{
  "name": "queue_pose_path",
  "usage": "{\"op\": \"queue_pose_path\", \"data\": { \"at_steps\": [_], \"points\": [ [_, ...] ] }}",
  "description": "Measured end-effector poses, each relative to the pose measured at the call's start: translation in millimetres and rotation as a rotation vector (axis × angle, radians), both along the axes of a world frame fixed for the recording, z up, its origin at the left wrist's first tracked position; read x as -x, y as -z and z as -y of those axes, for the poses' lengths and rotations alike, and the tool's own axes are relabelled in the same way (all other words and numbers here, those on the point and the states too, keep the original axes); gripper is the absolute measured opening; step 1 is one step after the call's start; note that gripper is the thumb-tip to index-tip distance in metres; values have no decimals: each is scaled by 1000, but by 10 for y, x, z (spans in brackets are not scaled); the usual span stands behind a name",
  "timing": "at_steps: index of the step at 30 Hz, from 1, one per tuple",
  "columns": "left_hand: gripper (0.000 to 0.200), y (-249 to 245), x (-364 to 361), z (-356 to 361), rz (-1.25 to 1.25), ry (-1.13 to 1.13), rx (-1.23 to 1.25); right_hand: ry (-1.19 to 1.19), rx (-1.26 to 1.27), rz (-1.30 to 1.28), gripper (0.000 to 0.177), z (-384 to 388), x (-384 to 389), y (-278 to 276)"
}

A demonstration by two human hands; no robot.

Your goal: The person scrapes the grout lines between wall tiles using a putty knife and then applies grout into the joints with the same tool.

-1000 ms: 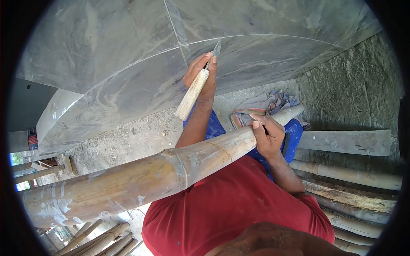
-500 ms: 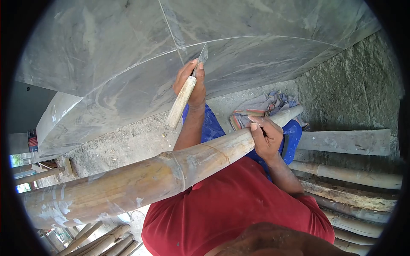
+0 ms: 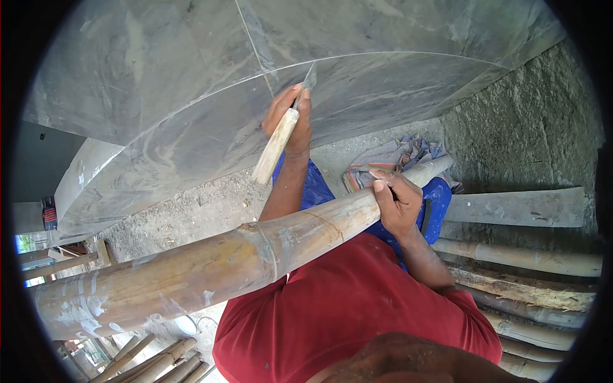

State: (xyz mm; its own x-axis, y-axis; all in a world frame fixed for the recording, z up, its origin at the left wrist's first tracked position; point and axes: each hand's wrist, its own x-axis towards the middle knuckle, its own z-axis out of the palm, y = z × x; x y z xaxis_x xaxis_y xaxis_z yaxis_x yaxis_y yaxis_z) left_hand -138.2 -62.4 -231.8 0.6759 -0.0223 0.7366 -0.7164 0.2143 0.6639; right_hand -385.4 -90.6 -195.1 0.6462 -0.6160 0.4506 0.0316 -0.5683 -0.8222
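Note:
My left hand (image 3: pixel 289 121) is closed around the neck of a small pointed trowel. The metal blade (image 3: pixel 309 79) points up beside the curved edge of the grey marbled surface (image 3: pixel 211 121), and its pale wooden handle (image 3: pixel 276 147) slants down to the left. Whether the tip touches the surface is unclear. A thick bamboo pole (image 3: pixel 204 265) crosses diagonally in front of the red shirt. At its narrower right part, my right hand (image 3: pixel 401 205) grips the pole, with thumb and forefinger on its upper side.
A crumpled cloth (image 3: pixel 377 163) lies on the rough ground behind the pole's right end. Bamboo poles (image 3: pixel 536 260) and a flat plank (image 3: pixel 517 209) stretch along the right. More poles (image 3: pixel 153 364) are at the lower left, near a pale round container (image 3: pixel 186 324).
My left hand and the trowel have shifted slightly right and upward. My right hand keeps its place on the pole, with little visible movement.

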Motion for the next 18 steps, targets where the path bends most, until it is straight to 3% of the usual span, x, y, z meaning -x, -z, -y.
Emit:
{"op": "queue_pose_path", "data": {
  "at_steps": [8,13,18],
  "points": [
    [18,-101,57,81,40,67,27,-16,-42,24,20,-5,8,26],
    [18,102,-143,-403,69,-179,-9,-18,-53,3,20,-4,25,29],
    [19,131,-191,-455,66,-171,-36,-35,-43,-3,20,13,15,4]
  ]
}}
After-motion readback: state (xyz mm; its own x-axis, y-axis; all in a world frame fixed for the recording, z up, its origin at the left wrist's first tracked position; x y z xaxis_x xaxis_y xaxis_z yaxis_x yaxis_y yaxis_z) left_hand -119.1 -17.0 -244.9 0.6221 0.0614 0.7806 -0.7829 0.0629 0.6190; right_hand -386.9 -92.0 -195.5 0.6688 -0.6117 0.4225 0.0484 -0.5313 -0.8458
